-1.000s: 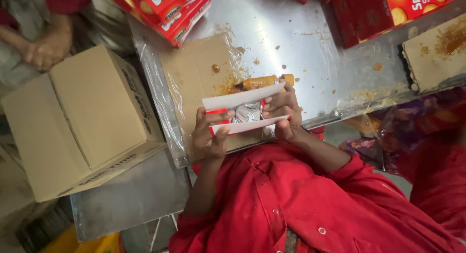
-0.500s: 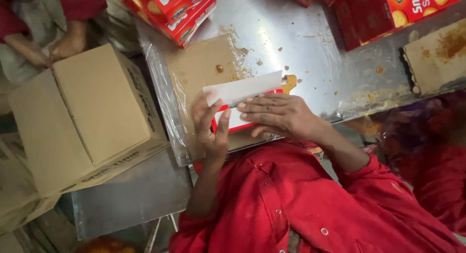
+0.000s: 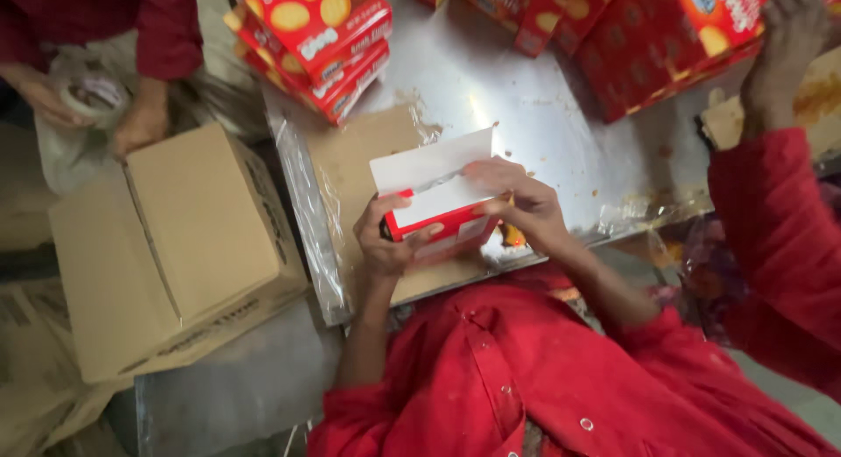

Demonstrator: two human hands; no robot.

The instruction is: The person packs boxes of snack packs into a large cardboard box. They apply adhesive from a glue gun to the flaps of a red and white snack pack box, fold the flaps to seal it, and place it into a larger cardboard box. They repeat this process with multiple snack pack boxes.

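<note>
A small red snack carton with its white inner flaps turned up sits between both my hands, above a brown cardboard sheet wrapped in clear film on the steel table. My left hand grips the carton's left end. My right hand holds its right end, fingers pressing on the white flap. Something orange shows under my right hand.
Stacks of red snack cartons lie at the table's back left, and more at the back right. A brown shipping box stands at left with another person's hands on it. A co-worker's red sleeve reaches in at right.
The carton has been turned so its white flaps stand open toward the table. My right hand moved from lying across the top to the right end. The view shifted closer.
</note>
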